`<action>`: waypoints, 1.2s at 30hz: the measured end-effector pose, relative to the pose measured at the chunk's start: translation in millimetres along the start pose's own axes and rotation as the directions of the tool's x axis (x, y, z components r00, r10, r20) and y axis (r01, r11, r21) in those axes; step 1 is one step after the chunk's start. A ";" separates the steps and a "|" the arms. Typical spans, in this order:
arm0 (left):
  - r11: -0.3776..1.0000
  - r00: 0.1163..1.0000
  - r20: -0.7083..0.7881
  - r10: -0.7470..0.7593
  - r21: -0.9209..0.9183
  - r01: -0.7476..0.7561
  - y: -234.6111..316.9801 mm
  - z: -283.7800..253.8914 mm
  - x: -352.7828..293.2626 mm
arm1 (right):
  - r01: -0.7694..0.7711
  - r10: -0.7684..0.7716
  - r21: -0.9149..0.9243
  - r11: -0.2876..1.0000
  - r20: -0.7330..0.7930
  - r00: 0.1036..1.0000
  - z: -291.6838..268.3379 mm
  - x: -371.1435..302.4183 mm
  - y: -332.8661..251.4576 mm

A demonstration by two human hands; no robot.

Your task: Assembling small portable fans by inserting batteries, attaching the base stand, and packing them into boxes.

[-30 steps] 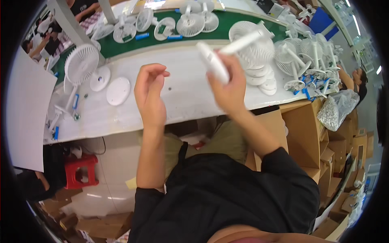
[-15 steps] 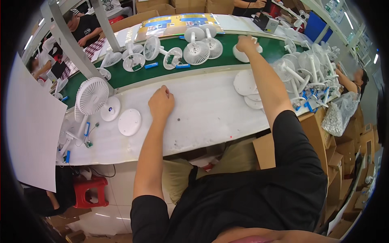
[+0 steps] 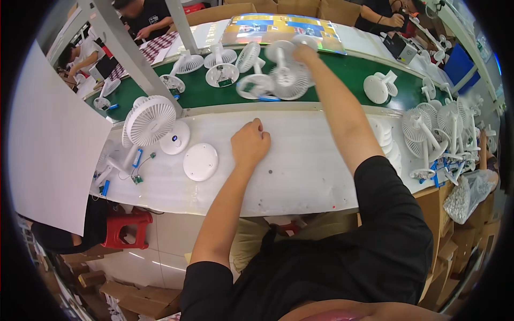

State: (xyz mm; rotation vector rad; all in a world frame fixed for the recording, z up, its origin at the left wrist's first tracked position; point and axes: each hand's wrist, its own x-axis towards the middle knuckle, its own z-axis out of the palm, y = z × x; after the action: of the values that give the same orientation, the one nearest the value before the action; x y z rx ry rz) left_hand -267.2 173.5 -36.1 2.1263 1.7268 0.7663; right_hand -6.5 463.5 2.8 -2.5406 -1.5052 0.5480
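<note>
My right hand (image 3: 306, 53) reaches across to the green belt and is closed on a white desk fan (image 3: 289, 81), smeared by motion; my fingertips are hidden. Beside that fan, another white fan (image 3: 248, 58) is partly blurred. My left hand (image 3: 250, 142) rests over the white worktop with its fingers curled in, and nothing shows in it. A round white base cover (image 3: 201, 161) lies to its left. More round white covers (image 3: 393, 155) lie overlapped by my right forearm, partly hidden. A white fan (image 3: 379, 89) lies tipped on the belt further right.
Assembled fans (image 3: 151, 120) with blue batteries and loose circuit boards crowd the left end. Many fans (image 3: 423, 128) fill the right end, near a clear plastic bag (image 3: 466, 198) of small parts. A metal post (image 3: 126, 53) rises at left. Other people work beyond the belt.
My right hand has let go of the white fan at the right of the belt and swung left to another fan. My view has turned left; my left hand stays curled.
</note>
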 end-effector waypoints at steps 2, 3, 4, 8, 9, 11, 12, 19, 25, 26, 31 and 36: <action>1.000 1.000 0.003 -0.024 -0.013 0.024 -1.0 -0.9 4.0 | 0.042 -0.036 0.114 0.993 -0.058 0.998 23.0 -40.9 -55.6; 0.999 0.999 0.000 -0.034 -0.014 0.034 -5.4 -4.4 5.5 | 0.094 -0.067 0.220 0.971 -0.129 0.989 30.0 -56.3 -72.4; 1.000 1.000 -0.005 -0.021 0.004 0.021 -7.1 -6.4 10.1 | 0.097 -0.066 0.242 0.965 -0.134 0.989 29.2 -57.5 -78.2; 1.000 1.000 -0.016 0.018 0.001 -0.018 0.7 8.5 13.0 | 0.293 -0.165 0.424 0.857 -0.313 0.935 31.0 -63.9 -88.0; 1.000 1.000 -0.015 0.008 0.001 -0.008 -0.9 6.4 9.8 | 0.294 -0.171 0.422 0.857 -0.306 0.937 31.2 -69.7 -85.9; 1.000 1.000 -0.015 -0.008 0.015 0.008 -2.7 1.2 7.6 | 0.357 -0.200 0.363 0.860 -0.403 0.893 15.3 -77.8 -63.8; 1.000 1.000 -0.010 -0.009 0.018 0.009 -3.3 -1.3 6.0 | 0.381 -0.209 0.330 0.864 -0.452 0.867 3.9 -83.4 -47.4; 0.999 0.999 -0.023 0.028 0.034 -0.027 -11.2 -1.8 1.1 | 0.513 -0.135 0.459 0.725 -0.636 0.760 -53.4 -176.5 77.5; 0.584 0.972 -0.136 -0.194 -0.812 0.003 -8.0 -56.3 -1.9 | 0.484 -0.468 0.874 0.038 -0.412 0.782 -43.8 -309.2 141.9; 0.585 0.975 -0.107 -0.197 -0.810 0.030 14.1 -81.8 -10.1 | 0.428 -0.529 0.903 -0.028 -0.376 0.761 -31.5 -327.7 155.0; 0.395 0.964 0.047 0.261 -0.917 -0.062 91.6 -150.9 -69.6 | 0.197 -0.737 0.963 -0.185 -0.268 0.620 21.0 -372.4 183.9; 0.655 0.913 0.115 0.391 -0.732 -0.188 101.3 -158.8 -103.6 | 0.260 -0.803 0.961 -0.093 -0.226 0.552 36.4 -378.9 169.1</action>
State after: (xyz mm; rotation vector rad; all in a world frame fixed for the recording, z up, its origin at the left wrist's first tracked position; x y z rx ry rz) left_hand -290.3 33.5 125.4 1.8284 0.7398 0.9767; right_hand -46.1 48.9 8.9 -0.5866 -1.3763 1.3877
